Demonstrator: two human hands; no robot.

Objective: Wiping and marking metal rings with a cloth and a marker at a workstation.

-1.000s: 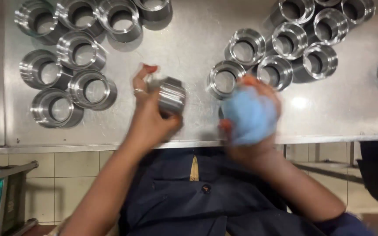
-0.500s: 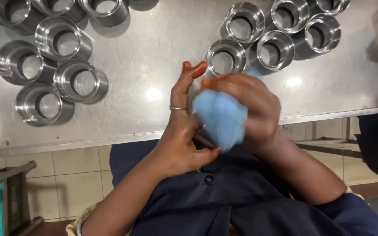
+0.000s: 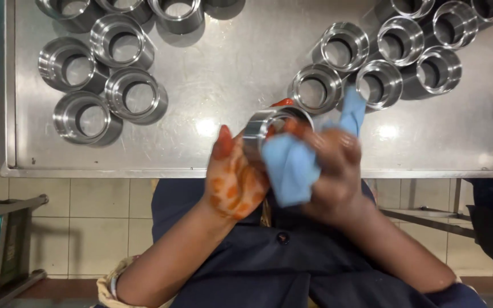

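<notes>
Since the earlier frame, both hands have shifted right and the metal ring (image 3: 269,128) has emerged from behind the cloth. Left hand (image 3: 236,181) grips this ring at the near edge of the steel table (image 3: 229,74); right hand (image 3: 333,171) is closed on a blue cloth (image 3: 292,168) pressed against it. Matching rings (image 3: 138,97) stand grouped left and right.

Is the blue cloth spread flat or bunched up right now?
Bunched. The cloth is crumpled in the right hand against the metal ring held by the left hand; one corner sticks up.
</notes>
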